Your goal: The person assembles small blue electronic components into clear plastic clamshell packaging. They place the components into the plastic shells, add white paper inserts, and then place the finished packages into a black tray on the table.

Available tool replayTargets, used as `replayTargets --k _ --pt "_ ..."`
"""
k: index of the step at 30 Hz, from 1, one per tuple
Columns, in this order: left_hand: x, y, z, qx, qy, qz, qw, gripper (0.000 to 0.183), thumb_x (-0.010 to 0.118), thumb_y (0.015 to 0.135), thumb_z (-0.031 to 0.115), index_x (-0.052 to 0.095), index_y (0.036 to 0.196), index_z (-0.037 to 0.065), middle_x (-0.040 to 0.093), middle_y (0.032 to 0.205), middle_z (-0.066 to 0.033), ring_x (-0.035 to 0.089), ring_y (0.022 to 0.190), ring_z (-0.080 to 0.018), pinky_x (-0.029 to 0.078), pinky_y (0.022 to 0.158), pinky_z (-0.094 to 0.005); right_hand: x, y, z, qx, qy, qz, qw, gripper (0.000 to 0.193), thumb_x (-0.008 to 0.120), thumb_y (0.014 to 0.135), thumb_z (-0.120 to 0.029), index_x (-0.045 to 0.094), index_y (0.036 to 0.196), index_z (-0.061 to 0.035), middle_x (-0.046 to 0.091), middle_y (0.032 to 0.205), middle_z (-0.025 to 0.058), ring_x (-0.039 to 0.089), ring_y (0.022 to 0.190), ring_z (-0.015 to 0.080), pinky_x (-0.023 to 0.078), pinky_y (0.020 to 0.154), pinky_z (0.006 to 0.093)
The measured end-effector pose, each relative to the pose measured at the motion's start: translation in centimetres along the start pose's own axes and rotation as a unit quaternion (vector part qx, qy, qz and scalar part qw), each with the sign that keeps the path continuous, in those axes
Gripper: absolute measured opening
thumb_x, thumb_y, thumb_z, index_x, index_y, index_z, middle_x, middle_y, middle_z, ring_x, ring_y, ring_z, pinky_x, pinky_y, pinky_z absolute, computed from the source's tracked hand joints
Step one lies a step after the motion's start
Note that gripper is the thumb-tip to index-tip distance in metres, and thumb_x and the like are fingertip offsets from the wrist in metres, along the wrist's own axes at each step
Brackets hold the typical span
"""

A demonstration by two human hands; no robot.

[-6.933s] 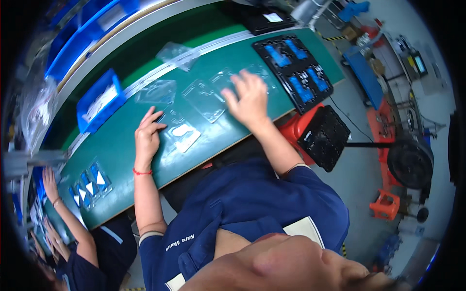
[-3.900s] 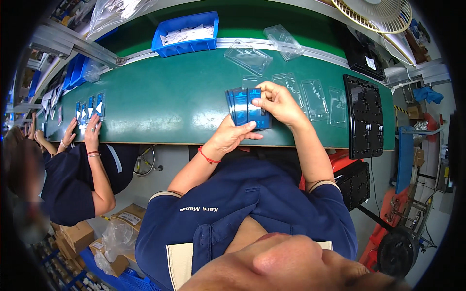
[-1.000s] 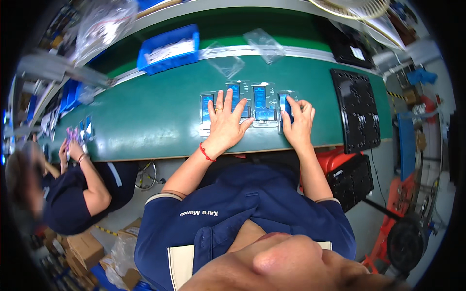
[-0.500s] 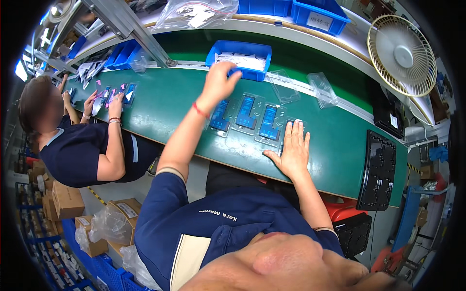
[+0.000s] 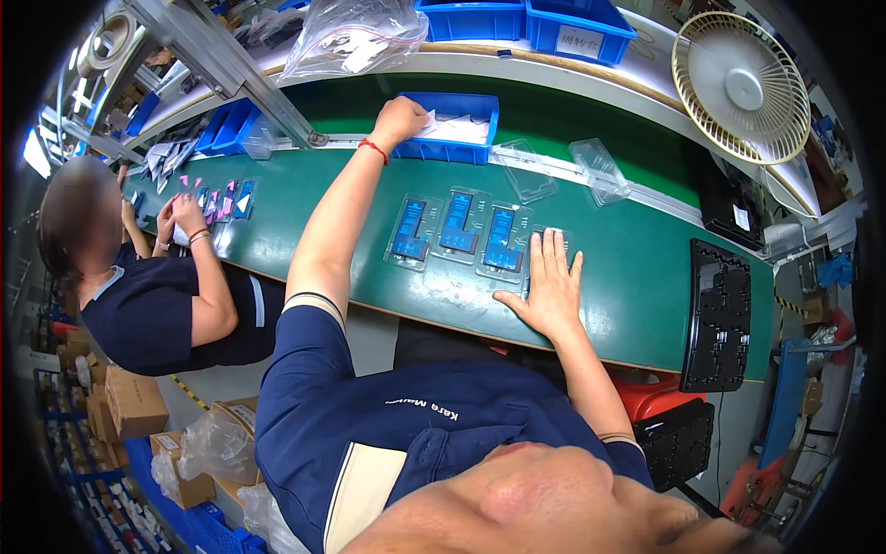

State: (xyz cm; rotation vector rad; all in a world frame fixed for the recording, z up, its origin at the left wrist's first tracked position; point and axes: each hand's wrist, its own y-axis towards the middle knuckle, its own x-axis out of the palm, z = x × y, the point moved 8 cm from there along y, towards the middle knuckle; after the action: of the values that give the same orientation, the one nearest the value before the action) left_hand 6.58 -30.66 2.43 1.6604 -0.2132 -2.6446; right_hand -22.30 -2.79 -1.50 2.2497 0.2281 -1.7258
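My left hand (image 5: 401, 120) is at the left end of a blue bin (image 5: 452, 151) full of white paper slips (image 5: 461, 129). Its fingers are closed on a white slip (image 5: 428, 120) by the bin's rim. My right hand (image 5: 552, 291) lies flat with fingers stretched over a clear plastic tray, partly hiding it and whatever is in it. To its left, clear trays stand in a row, each with a flat blue L-shaped piece like a phone battery (image 5: 502, 237). Another such blue battery (image 5: 457, 222) lies beside it, then a third battery (image 5: 409, 231).
Two clear empty shells (image 5: 526, 171) lie along the table's back edge. A black moulded tray (image 5: 717, 314) sits at the right end of the green table (image 5: 637, 295). A fan (image 5: 741, 88) hangs at upper right. To the left, a co-worker (image 5: 152, 268) handles similar blue pieces.
My left hand has reached from in front of the bin to its left end and closed on a slip. My right hand stays flat on the tray. The co-worker's hands have come together.
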Motion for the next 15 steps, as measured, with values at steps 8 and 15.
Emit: replayTargets --k 8,15 --pt "-3.1 -2.6 -1.9 -0.096 -0.448 0.118 0.881 0.022 0.061 0.092 0.012 0.064 0.106 -0.005 0.069 0.094 -0.0103 0.067 0.079 -0.018 0.058 0.073 -0.0328 -0.3 0.0 -0.3 -0.003 0.022 0.006 1.0 0.11 0.066 0.07 -0.069 0.028 0.147 0.0005 0.02 0.154 0.0249 0.013 0.146 0.0358 0.012 0.111 0.0655" --pt "-1.7 -10.6 3.7 -0.094 -0.634 -0.014 0.768 0.016 0.059 0.092 0.005 0.053 0.107 0.001 0.067 0.098 -0.0138 0.07 0.086 -0.0229 0.06 0.057 -0.0287 -4.1 1.5 -0.8 -0.053 0.206 0.219 0.952 0.061 0.077 0.076 -0.039 0.058 0.122 -0.0032 0.056 0.126 0.021 0.048 0.124 0.0353 0.026 0.107 0.0584"
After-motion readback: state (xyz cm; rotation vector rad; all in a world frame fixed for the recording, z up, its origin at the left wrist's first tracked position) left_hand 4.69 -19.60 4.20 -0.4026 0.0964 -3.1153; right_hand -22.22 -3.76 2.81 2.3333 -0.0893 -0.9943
